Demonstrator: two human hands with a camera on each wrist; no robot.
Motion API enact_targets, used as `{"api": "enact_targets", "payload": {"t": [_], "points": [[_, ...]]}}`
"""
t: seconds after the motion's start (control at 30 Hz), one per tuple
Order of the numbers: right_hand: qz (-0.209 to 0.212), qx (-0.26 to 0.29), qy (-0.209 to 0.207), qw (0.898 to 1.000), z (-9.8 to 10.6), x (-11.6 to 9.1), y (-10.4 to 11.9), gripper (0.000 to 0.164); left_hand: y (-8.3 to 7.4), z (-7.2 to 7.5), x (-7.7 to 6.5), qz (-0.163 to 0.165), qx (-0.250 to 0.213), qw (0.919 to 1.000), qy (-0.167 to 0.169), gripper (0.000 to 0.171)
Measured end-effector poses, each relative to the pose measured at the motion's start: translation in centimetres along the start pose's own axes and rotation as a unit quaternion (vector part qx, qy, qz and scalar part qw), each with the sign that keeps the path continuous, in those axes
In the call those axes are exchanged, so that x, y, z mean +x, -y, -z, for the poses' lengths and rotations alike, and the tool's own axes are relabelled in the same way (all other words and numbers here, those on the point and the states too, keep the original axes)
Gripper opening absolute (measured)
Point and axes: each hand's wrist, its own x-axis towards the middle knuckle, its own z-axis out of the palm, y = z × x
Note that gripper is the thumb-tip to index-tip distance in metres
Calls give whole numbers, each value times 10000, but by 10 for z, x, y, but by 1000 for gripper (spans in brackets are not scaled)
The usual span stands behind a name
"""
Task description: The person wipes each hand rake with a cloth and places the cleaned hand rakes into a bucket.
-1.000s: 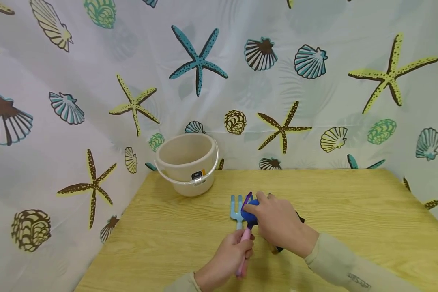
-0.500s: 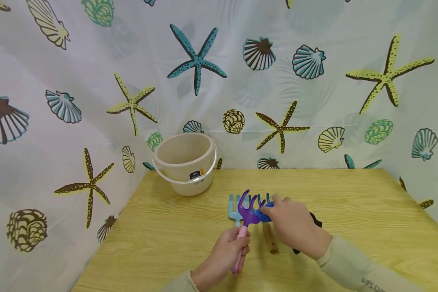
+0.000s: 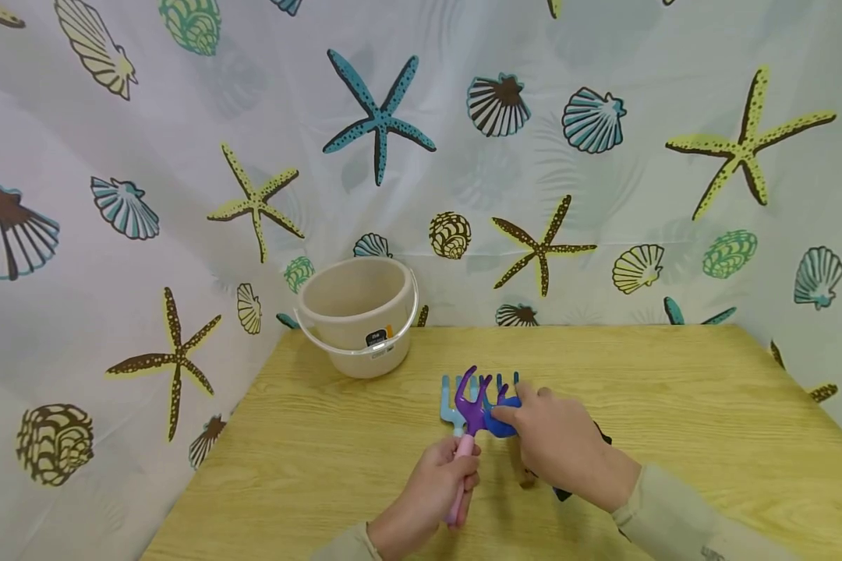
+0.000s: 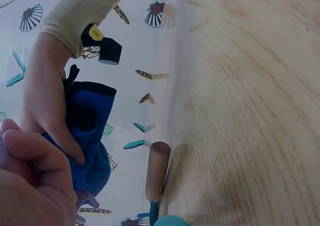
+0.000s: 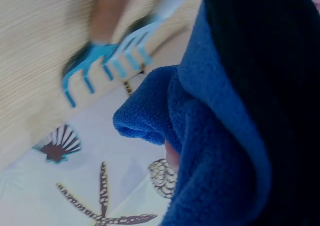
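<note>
My left hand [image 3: 429, 477] grips the pink handle of a small hand rake [image 3: 472, 413], its purple tines pointing up and away from me. In my right hand [image 3: 567, 438] I hold a blue cloth [image 3: 501, 422] with black edging, pressed at the right side of the purple tines. Folds of the cloth [image 5: 200, 146] fill much of the right wrist view and hide most of those fingers. Beneath the held rake lie a light-blue rake [image 3: 451, 413] and a teal rake [image 5: 90, 61] with a wooden handle [image 4: 158, 171], both on the table.
A beige bucket [image 3: 354, 335] with a clear handle stands at the table's back left. The wood-grain table [image 3: 309, 467] meets a shell-and-starfish curtain [image 3: 463, 171] at the back and sides. A black camera [image 4: 110, 51] sits on my right wrist.
The cloth covered the purple tines a second ago, then slid right and bared them. Since then it has come slightly back left and down. My left hand has barely moved.
</note>
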Motion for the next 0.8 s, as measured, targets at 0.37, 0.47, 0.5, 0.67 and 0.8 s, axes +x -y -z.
{"api": "enact_targets", "payload": {"t": [0.37,0.47,0.5,0.67,0.8], "points": [[-122,-446,-257,9986,-19,3,-25,40,0,-1,-1,199,-165,9996,132,16],[4,-665,-545,9963,-18,4,-25,39,-1,-1,-1,209,-144,9996,106,17],[18,-724,-657,9952,-17,4,-25,38,-1,-1,-1,206,-147,9996,118,18],[-11,-744,-1042,9918,-7,7,-21,41,-3,-3,-1,55,-81,9998,166,18],[54,-696,-1146,9910,-4,12,-14,44,-4,-5,-3,-6,-46,9999,163,17]]}}
